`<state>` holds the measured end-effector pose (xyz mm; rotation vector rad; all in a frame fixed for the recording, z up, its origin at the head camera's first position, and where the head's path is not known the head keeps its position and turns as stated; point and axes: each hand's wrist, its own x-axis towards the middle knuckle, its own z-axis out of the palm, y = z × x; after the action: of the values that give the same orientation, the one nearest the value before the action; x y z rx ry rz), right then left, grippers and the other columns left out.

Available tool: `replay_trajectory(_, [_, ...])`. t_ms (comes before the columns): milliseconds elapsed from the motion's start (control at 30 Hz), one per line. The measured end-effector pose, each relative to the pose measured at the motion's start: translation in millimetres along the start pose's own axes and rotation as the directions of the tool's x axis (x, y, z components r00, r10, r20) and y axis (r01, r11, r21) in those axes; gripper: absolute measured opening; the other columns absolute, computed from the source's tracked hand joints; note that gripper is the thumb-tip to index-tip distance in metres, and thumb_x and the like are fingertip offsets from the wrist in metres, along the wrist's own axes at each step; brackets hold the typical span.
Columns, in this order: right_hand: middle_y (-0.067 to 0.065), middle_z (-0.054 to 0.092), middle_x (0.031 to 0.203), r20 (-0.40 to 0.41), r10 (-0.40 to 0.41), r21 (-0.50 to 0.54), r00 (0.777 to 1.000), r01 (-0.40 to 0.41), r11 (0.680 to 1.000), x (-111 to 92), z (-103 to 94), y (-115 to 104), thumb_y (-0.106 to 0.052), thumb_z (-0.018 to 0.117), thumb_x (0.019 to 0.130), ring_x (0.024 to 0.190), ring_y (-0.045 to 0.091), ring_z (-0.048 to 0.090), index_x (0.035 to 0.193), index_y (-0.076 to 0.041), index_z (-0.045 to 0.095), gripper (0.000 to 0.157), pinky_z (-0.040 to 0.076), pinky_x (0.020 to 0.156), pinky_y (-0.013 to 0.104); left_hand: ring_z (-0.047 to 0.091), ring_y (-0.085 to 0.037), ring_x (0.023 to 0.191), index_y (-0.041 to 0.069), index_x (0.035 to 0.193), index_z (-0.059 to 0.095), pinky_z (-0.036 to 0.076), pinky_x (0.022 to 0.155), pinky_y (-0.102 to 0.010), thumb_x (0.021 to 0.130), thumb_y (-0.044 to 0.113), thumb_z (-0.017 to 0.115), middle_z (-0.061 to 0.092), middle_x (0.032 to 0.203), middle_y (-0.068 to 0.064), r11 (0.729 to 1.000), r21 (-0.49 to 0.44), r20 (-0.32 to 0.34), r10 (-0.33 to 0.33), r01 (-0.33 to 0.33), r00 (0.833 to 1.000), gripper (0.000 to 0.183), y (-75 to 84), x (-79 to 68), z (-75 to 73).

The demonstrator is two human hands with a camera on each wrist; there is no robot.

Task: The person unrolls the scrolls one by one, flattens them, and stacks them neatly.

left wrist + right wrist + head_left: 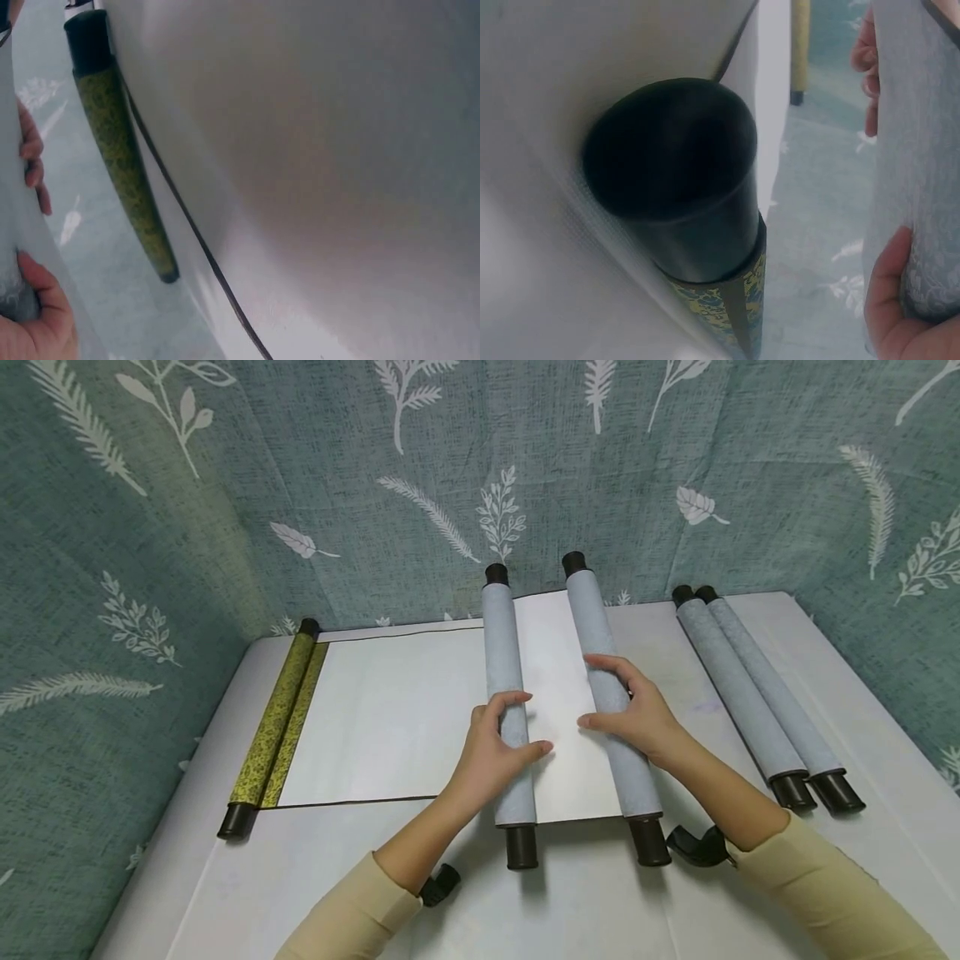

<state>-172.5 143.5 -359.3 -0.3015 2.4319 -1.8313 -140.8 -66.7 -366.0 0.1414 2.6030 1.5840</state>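
Note:
Two pale blue-grey scroll rolls with dark end knobs stand side by side in the head view, a strip of white sheet point(558, 777) between them. My left hand point(491, 756) holds the left roll point(501, 635), fingers on the far side and thumb nearer me. Around the right roll point(592, 610) curl the fingers and thumb of my right hand point(637, 714). A longer white sheet point(390, 718) stretches left from under the left roll to a yellow-patterned rod point(277, 727). Whether both white stretches are one sheet, I cannot tell. Each wrist view shows fingers around a pale roll point(922, 150).
Two more rolled blue-grey scrolls point(738, 685) lie together on the right of the white table point(300, 893). Leaf-patterned green-blue cloth point(337, 468) hangs behind and at the sides. Black wrist-worn pieces point(701, 846) hang by both forearms.

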Motion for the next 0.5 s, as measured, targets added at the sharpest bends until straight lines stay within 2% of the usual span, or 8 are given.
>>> replay_trajectory(200, [0.01, 0.035, 0.141, 0.002, -0.017, -0.013, 1.0, 0.017, 1.0, 0.9, 0.8, 0.5, 0.0, 0.077, 0.066, 0.116, 0.029, 0.036, 0.135, -0.011, 0.038, 0.08, 0.03, 0.09, 0.041, 0.047, -0.029, 0.098, 0.032, 0.13, 0.041, 0.042, 0.072, -0.038, 0.074, 0.019, 0.072, 0.037, 0.117, -0.015, 0.999, 0.032, 0.003, 0.01, -0.01, 1.0, 0.065, -0.1, 1.0, -3.5])
replay_trajectory(367, [0.011, 0.034, 0.142, 0.021, -0.019, -0.045, 1.0, 0.019, 0.999, 0.3, -0.1, -0.8, 0.0, 0.075, 0.068, 0.115, 0.03, 0.036, 0.137, -0.012, 0.036, 0.08, 0.03, 0.088, 0.041, 0.044, -0.028, 0.099, 0.034, 0.132, 0.039, 0.041, 0.07, -0.036, 0.073, 0.01, 0.063, 0.036, 0.119, -0.016, 1.0, 0.019, -0.008, 0.01, -0.01, 1.0, 0.068, -1.4, 1.2, -5.9])
replay_trajectory(500, [0.014, 0.033, 0.14, 0.044, -0.04, -0.07, 0.998, 0.043, 0.997, -0.2, -2.0, -0.1, -0.001, 0.073, 0.071, 0.112, 0.031, 0.039, 0.139, -0.013, 0.033, 0.08, 0.033, 0.084, 0.04, 0.044, -0.028, 0.098, 0.037, 0.132, 0.038, 0.04, 0.071, -0.035, 0.072, 0.009, 0.055, 0.035, 0.121, -0.015, 1.0, 0.01, -0.03, 0.006, -0.006, 1.0, 0.069, -3.0, 0.5, -6.8])
